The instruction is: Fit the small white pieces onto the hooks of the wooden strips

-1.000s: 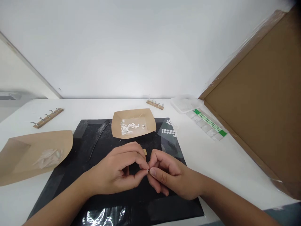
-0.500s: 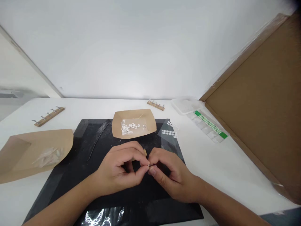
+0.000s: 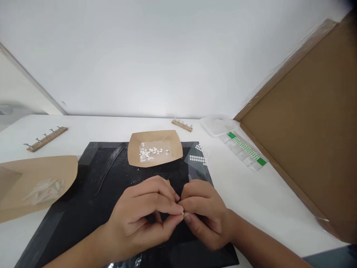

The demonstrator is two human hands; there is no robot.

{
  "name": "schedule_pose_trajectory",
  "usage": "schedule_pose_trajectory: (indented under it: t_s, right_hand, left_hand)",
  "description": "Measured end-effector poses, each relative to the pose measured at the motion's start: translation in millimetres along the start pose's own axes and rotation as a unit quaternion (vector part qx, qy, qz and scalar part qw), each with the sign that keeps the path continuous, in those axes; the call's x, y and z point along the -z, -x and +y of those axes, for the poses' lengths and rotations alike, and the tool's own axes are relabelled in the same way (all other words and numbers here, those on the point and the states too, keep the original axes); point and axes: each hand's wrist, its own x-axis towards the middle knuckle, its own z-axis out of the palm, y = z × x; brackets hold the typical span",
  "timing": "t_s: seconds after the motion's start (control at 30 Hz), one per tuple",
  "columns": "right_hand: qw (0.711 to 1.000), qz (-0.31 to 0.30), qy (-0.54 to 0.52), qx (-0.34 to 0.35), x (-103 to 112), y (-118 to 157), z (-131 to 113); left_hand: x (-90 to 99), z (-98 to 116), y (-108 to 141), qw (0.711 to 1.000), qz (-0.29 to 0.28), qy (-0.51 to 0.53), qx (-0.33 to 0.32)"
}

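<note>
Over the black mat, my left hand and my right hand meet fingertip to fingertip. Thumb and forefinger of each are pinched together around a tiny pale piece, mostly hidden by the fingertips. Its kind cannot be made out. Behind the hands stands a small cardboard tray with a clear sheet and many white oval bits in it. A wooden piece lies partly hidden behind my left fingers.
At left, a larger cardboard tray holds pale slender pieces. Wooden strips with metal pegs stand at back left and back centre. Sheets of white dots, a green-labelled clear case and a cardboard panel are on the right.
Both hands have shifted slightly lower in the picture, fingertips still together. The left hand's fingers have closed in more. The surroundings have slid a little left as the view moved.
</note>
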Motion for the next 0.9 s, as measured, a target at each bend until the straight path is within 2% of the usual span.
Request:
schedule_pose_trajectory:
  t_s: [0.2,0.4,0.6,0.7,0.9]
  right_hand:
    - [0.994,0.011,-0.067,-0.084,-6,-4,-3]
    - [0.991,0.020,-0.071,-0.113,-10,-6,1]
    - [0.985,0.019,-0.079,-0.153,-13,-8,-6]
    - [0.983,0.018,-0.054,-0.174,-15,-8,-10]
    - [0.985,0.024,0.040,-0.168,-23,-4,-3]
  left_hand:
    - [4.6,4,-1,0.992,0.019,-0.119,-0.041]
    - [6.5,-2,2,0.994,0.000,-0.103,0.025]
    - [13.7,-5,5,0.995,-0.020,-0.093,0.042]
    - [15.5,-5,6,0.993,-0.031,-0.089,0.074]
    - [14.8,-8,4,0.984,-0.039,-0.095,0.146]
